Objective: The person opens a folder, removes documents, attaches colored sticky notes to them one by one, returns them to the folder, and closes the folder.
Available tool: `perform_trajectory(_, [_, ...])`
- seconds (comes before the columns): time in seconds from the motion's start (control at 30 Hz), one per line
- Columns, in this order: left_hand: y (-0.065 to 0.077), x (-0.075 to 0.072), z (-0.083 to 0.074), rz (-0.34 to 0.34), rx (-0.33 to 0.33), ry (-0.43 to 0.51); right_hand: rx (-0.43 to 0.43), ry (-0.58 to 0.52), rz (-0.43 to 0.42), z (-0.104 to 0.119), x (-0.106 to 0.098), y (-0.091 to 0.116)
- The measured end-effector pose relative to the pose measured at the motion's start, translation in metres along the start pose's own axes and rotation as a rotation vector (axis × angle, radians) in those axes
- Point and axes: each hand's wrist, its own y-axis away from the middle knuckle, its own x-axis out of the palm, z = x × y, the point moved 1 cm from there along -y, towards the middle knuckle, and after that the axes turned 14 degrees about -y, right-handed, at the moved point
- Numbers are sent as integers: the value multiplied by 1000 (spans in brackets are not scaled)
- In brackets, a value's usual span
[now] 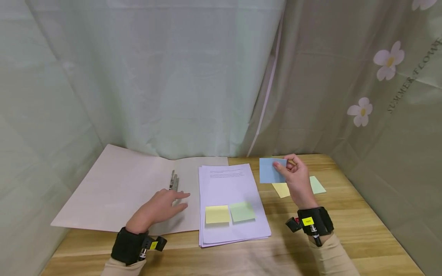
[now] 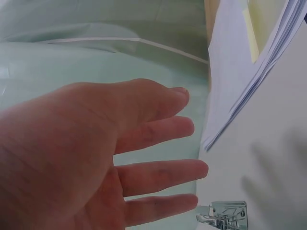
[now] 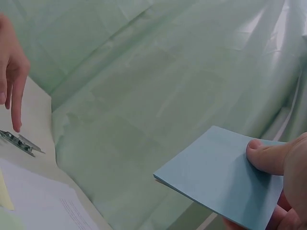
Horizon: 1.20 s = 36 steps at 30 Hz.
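My right hand [image 1: 299,181] pinches a pad of blue sticky notes [image 1: 268,173], thumb on its face and fingers behind. The pad is raised over the table's right side, and its layered edge shows in the right wrist view. My left hand [image 1: 157,209], fingers spread and holding nothing, hovers over an open white folder [image 1: 131,191]. Its fingers are near the folder's metal clip [image 2: 230,214]. Between the hands lies a stack of printed paper [image 1: 226,191]. A yellow sticky note [image 1: 216,215] and a green sticky note [image 1: 242,212] sit side by side on its lower part.
Yellow sticky notes [image 1: 281,190] and green sticky notes [image 1: 317,185] lie on the wooden table [image 1: 359,226], partly hidden behind my right hand. Curtains [image 1: 193,84] enclose the table at the back and sides. The folder's left edge reaches close to the left curtain.
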Motion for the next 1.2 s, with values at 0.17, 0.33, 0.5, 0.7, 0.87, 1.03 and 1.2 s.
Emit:
perform_trajectory(0.17, [-1, 0, -2, -42, 31, -39, -10, -1, 16, -3, 2, 0])
perform_trajectory(0.33, [-4, 1, -12, -113, 50, -25, -5, 31, 46, -7, 8, 2])
perform_trajectory(0.5, [-8, 8, -21, -204, 57, 3, 1, 51, 37, -10, 14, 5])
perform_trajectory(0.7, [-13, 14, -28, -302, 99, 27, 19, 54, 89, -12, 19, 8])
perform_trajectory(0.87, [-16, 14, -35, -355, 101, 42, 17, 43, 84, -11, 20, 8])
perform_trajectory(1.03, [-20, 9, -46, -380, 92, 41, 20, 35, 77, -10, 21, 9])
perform_trajectory(1.2, [-28, 7, -53, -405, 92, 59, 10, 43, 61, -10, 20, 9])
